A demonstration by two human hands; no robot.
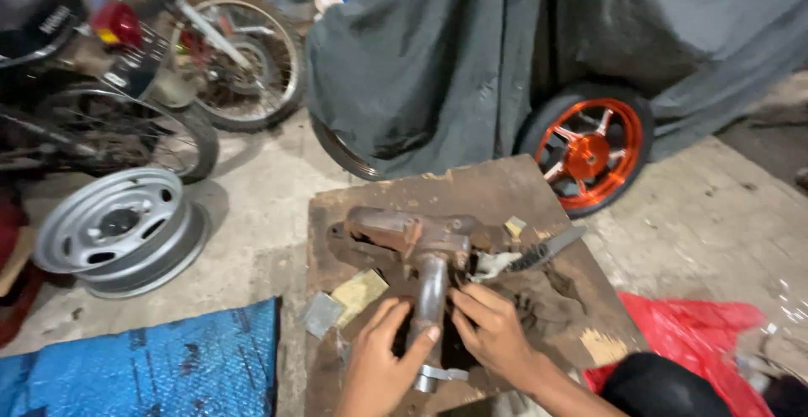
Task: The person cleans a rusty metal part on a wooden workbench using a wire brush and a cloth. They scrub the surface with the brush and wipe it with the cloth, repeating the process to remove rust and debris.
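rusty bent metal pipe (431, 295), clamped upright in vise (404, 236)

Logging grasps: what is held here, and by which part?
Both hands, left hand and right hand, grip the rusty metal pipe along its lower shaft.

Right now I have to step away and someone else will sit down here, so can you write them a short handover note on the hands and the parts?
Left hand: fingers curled around the lower end of the rusty metal pipe, thumb on its side.
Right hand: resting against the pipe's right side, fingers on it.
The pipe runs up into a rusty vise on the worn wooden board; a clamp ring sits at its near end.
A wire brush lies right of the vise, a brass-coloured plate left.
Done: pipe set at the vise.
Left: cannot tell whether the vise grips it; rust remains.
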